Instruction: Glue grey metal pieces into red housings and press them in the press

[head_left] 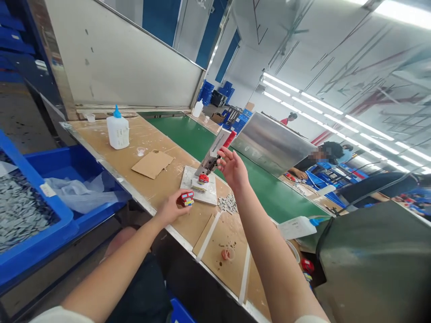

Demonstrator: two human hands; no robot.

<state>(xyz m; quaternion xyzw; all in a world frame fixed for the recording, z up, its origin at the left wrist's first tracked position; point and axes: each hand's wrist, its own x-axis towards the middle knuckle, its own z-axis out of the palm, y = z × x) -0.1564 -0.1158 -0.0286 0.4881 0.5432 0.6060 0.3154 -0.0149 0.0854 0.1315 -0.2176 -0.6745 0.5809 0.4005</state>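
My left hand (170, 207) is closed around a small red toy vehicle part (187, 197) with light blue window-like patches and yellow below, above the near table edge. Beyond it stands a clamp fixture (213, 157) with a metal upright and a red handle (230, 139). Its pale base plate (210, 194) carries a second red piece (203, 178), under the clamp's mechanism. My right hand (235, 172) is raised beside the upright, fingers apart and slightly curled, just below the red handle. Whether its fingertips touch the fixture I cannot tell.
Small grey pieces (228, 204) lie in a pile beside the base plate. A white glue bottle (117, 132), cardboard (153, 164) and a small cup (229, 254) are on the table. A green conveyor belt (171, 128) runs behind. Blue bins (63, 224) stand left; a co-worker (323, 157) sits right.
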